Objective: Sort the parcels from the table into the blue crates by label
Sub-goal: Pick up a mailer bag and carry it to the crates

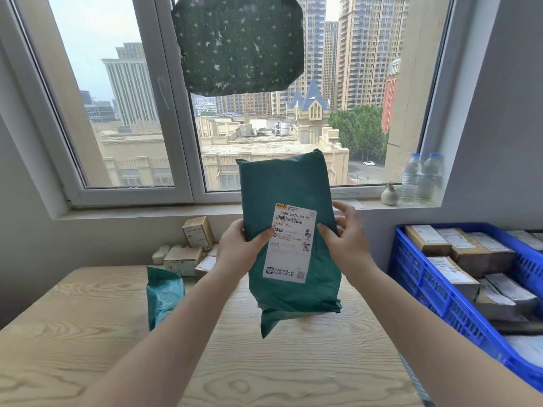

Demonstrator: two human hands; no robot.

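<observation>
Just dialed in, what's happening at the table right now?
A person holds a green mailer parcel upright above the wooden table, left hand and right hand gripping its sides, white label facing them. More parcels wait at the table's far edge; the blue crate on the right already holds boxes.

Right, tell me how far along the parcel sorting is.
Done: the blue crate on the right already holds many labelled boxes. In hand: both the left hand and right hand hold a green parcel upright above the table, its white label facing the camera. Left: another green bag and several small boxes wait at the table's far edge.
</observation>
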